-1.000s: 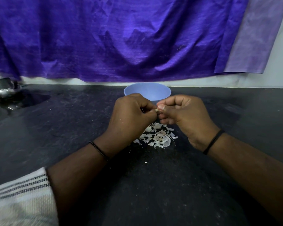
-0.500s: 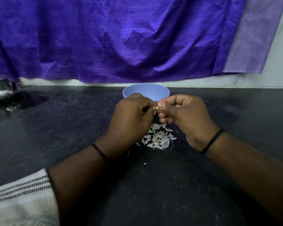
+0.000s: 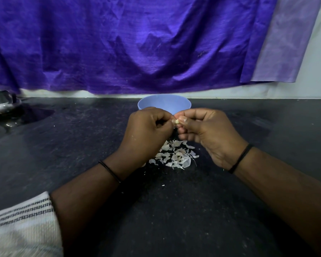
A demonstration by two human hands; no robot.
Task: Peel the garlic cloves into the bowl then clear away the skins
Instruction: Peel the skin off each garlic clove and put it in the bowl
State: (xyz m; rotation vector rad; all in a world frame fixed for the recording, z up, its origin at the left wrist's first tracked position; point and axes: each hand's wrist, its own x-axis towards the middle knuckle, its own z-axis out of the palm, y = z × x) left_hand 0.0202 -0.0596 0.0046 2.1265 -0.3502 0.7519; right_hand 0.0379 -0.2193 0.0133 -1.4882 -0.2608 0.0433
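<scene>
A purple cloth (image 3: 137, 43) hangs behind a dark counter (image 3: 174, 210). Over it, both hands meet in front of a blue bowl (image 3: 164, 103) near the back edge. The right hand (image 3: 209, 134) pinches a small pale clove (image 3: 176, 121) at thumb and fingertip. The left hand (image 3: 146, 132), fingers curled, pinches at the same clove. Below the hands lies a heap of white skins (image 3: 176, 154). A steel pot (image 3: 2, 103) stands far left.
</scene>
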